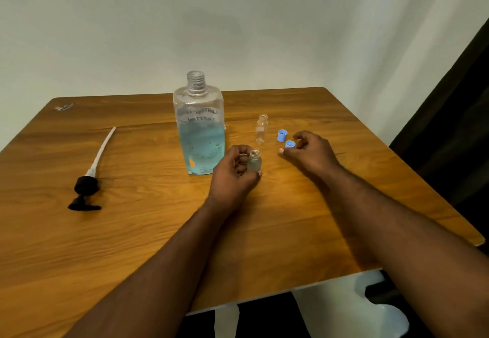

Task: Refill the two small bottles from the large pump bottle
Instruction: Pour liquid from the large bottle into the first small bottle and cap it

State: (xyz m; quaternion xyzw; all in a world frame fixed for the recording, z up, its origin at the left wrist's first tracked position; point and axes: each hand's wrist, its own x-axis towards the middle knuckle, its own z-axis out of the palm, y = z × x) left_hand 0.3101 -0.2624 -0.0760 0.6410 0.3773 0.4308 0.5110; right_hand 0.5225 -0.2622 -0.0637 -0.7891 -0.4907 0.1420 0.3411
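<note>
The large bottle [199,126] stands upright near the middle of the wooden surface [132,232], its threaded neck uncapped and blue liquid filling roughly its lower half. Its black pump head [84,192], with the white dip tube attached, lies on its side well apart to the left.

The left hand [232,176] grips one small bottle [254,161] just in front of the large bottle's right corner. The fingers [239,152] curl around its left side and the thumb presses low on its body. This small bottle is upright and open at the top; its contents look pale, though the glare makes the fill level hard to judge.

The second small bottle [261,129] stands upright and uncapped just right of the large bottle, clear and apparently empty.

Two blue caps lie to its right: the far cap [282,135] rests on its side, apart from both hands, and the near cap [290,144] sits at the tips of the right hand [312,152]. That hand's fingers are loosely curled around the near cap, thumb extended toward the left; whether they truly pinch it or only touch it is not clear.
</note>
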